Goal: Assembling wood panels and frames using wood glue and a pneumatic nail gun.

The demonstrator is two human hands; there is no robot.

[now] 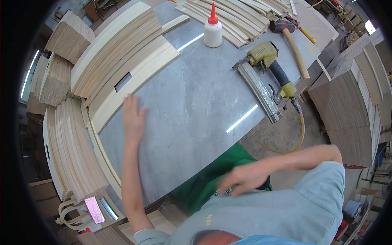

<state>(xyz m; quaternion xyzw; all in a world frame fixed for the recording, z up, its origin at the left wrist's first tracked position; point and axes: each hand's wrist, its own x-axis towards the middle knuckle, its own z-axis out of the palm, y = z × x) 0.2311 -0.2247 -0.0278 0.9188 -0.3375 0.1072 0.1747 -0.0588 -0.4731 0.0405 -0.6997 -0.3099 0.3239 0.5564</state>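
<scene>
My left hand rests over the grey tabletop, fingers stretched out and thumb apart, nothing in it. Its fingertips reach the near edge of a pale wooden board that has a rectangular cutout; whether they press on it I cannot tell. Close to my body, past the table's near edge, my right hand is smeared by motion. Its fingers look partly bent, and I make out nothing in them. A yellow and black nail gun lies on its side at the table's right.
Behind the board rises a stack of wooden boards. A white glue bottle with red nozzle stands near loose wood strips. A mallet lies at the far right. The nail gun's yellow hose hangs off the edge. Panels are piled right.
</scene>
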